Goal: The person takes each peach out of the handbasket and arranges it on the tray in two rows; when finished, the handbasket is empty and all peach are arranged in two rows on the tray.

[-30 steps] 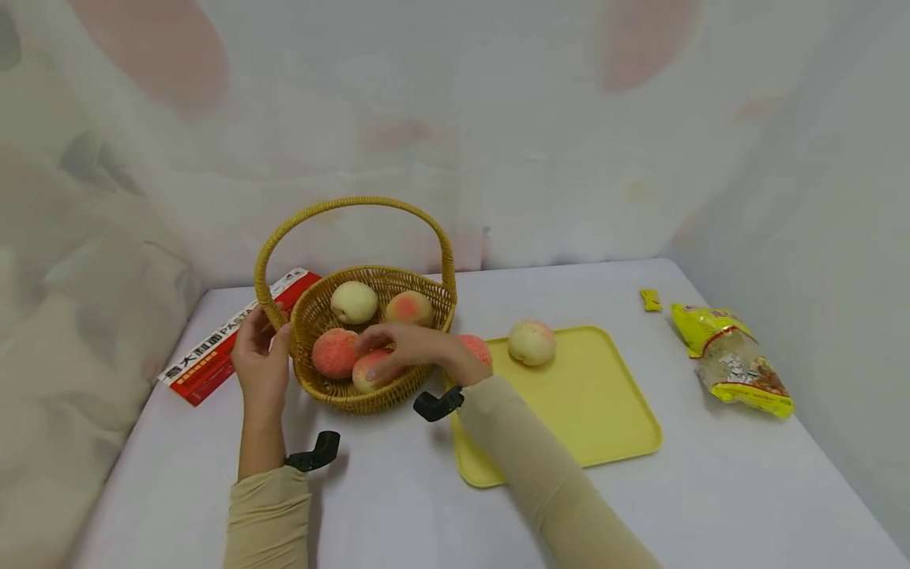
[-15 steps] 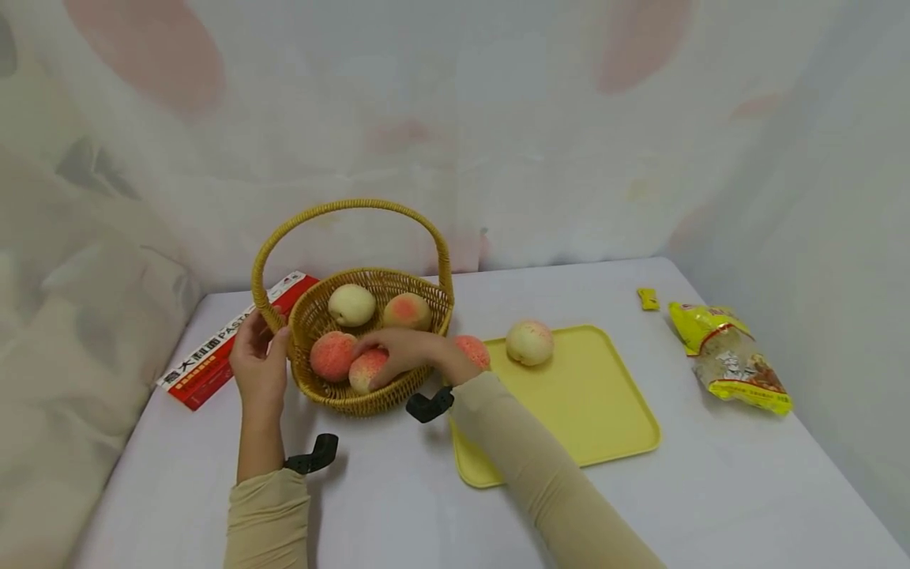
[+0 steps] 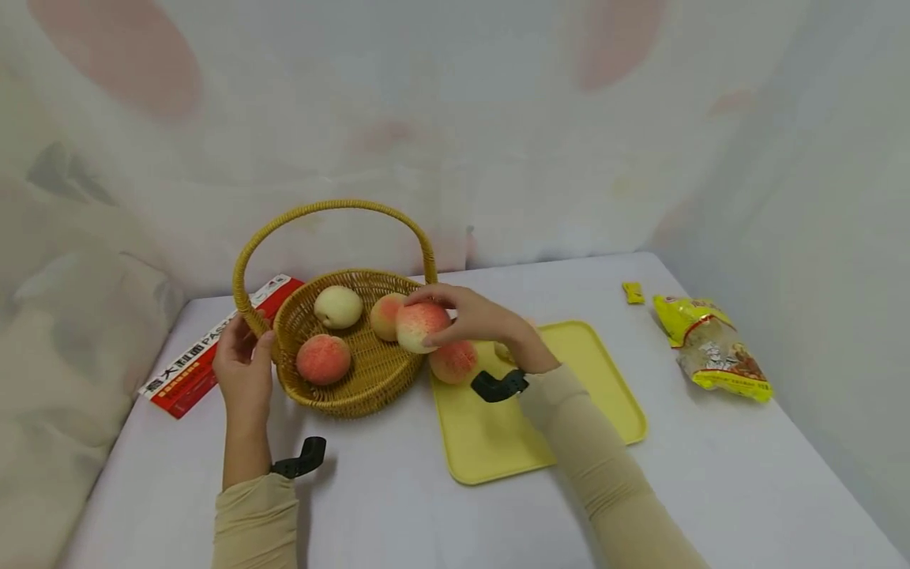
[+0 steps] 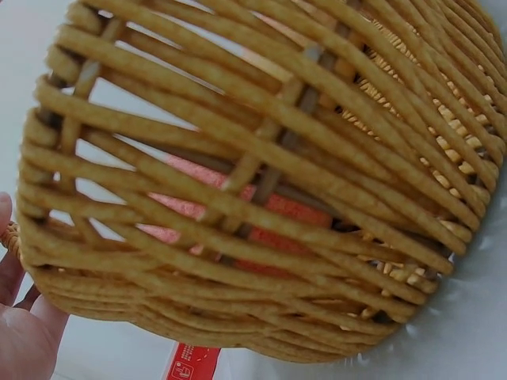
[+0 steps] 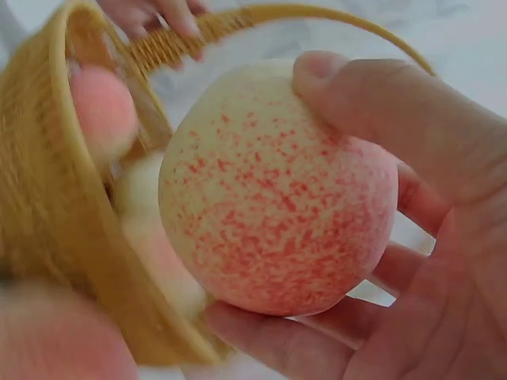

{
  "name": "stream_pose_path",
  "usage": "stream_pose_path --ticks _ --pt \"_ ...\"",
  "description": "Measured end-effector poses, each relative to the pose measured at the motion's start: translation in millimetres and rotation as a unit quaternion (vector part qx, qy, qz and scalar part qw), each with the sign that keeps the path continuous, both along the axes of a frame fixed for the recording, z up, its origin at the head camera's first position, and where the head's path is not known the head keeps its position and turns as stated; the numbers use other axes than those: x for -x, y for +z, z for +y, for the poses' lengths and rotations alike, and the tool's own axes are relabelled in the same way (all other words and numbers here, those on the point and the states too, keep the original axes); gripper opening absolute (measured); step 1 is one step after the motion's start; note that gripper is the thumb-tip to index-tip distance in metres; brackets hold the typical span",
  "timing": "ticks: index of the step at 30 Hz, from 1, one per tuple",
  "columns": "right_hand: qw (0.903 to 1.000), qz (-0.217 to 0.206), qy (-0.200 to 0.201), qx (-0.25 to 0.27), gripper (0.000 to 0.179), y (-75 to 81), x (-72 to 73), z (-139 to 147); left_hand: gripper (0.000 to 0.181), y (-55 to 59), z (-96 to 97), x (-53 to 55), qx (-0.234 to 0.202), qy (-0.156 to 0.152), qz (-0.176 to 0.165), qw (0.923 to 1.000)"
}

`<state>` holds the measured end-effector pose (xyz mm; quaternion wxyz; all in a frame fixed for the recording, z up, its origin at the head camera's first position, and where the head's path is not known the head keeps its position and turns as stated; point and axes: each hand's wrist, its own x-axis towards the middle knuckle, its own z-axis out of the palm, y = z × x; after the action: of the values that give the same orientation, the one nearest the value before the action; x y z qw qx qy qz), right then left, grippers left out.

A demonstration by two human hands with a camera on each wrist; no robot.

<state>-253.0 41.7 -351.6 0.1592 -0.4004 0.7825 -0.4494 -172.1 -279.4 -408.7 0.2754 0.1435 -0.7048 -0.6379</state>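
Note:
My left hand point(image 3: 245, 371) grips the base of the handle on the left side of a wicker basket point(image 3: 377, 379). In my right hand point(image 3: 483, 318) is a peach point(image 3: 418, 330), pale with red speckles, held above the basket's right rim; the right wrist view shows thumb and fingers around that peach point(image 5: 277, 198). Inside the basket lie a red peach point(image 3: 323, 360), a pale peach point(image 3: 338, 307) and an orange-tinged peach point(image 3: 385, 316). Another red peach point(image 3: 455, 360) sits at the left edge of a yellow tray point(image 3: 490, 450). My right wrist mostly hides a pale peach point(image 3: 503, 352) on the tray.
Behind and left of the basket lies a red-and-white pasta box point(image 3: 186, 371). To the right are a yellow snack bag point(image 3: 712, 348) and a small yellow packet point(image 3: 633, 293). Fabric walls stand behind and beside the table.
My right hand has lifted the speckled peach from the basket's front and carried it up and right to the rim. The left hand keeps its grip; the head view has shifted slightly.

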Motion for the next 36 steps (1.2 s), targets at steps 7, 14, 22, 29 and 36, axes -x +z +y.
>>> stream_pose_path --ticks 7,14,22,29,36 --pt "0.9942 0.001 -0.105 0.023 0.057 -6.6 0.2 99 0.044 1.7 -0.5 -0.7 0.011 -0.001 -0.004 0.9999" --pt "0.9785 0.018 -0.205 0.012 0.059 -31.6 -3.1 174 0.045 3.1 -0.3 1.0 0.005 -0.002 -0.003 1.0" --pt "0.9566 0.04 -0.283 -0.057 0.057 -71.4 4.9 205 0.044 -0.1 -0.1 1.2 -0.002 0.001 -0.013 0.9999" --pt "0.9503 0.037 -0.299 -0.077 0.061 -83.5 5.5 211 0.044 -2.4 -0.3 0.6 -0.01 0.004 -0.016 0.9998" --pt "0.9554 0.019 -0.285 -0.074 0.062 -85.6 6.9 211 0.045 -1.5 -1.2 2.1 -0.003 0.006 -0.008 0.9999"
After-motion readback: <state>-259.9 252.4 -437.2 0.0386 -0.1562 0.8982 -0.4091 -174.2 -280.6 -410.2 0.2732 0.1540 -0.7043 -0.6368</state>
